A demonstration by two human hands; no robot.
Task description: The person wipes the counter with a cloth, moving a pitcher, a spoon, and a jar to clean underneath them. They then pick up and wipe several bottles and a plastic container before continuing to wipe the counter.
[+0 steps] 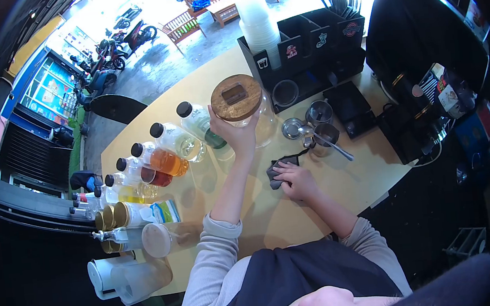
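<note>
A clear glass jar [265, 123] with a round wooden lid [249, 105] stands at the far side of the counter. My left hand [240, 135] reaches out and grips the near side of this jar just below the lid, thumb and fingers round the glass. Nearer to me, my right hand [297, 182] presses on a crumpled dark grey cloth [275, 180] on the counter, fingers closed over it. Just beyond the cloth are a metal cup [328, 134] with a spoon [338, 149] leaning in it, another glass cup [318, 111], and a small metal jigger-like piece [293, 128].
Several black-capped bottles [170, 159] of coloured liquid line the left edge of the pale counter [214, 68]. Canisters [121, 213] and plastic pitchers [142, 281] stand near left. A black organizer [316, 36] with stacked cups [258, 26], a scale [350, 107] and a dark monitor [420, 27] occupy the right.
</note>
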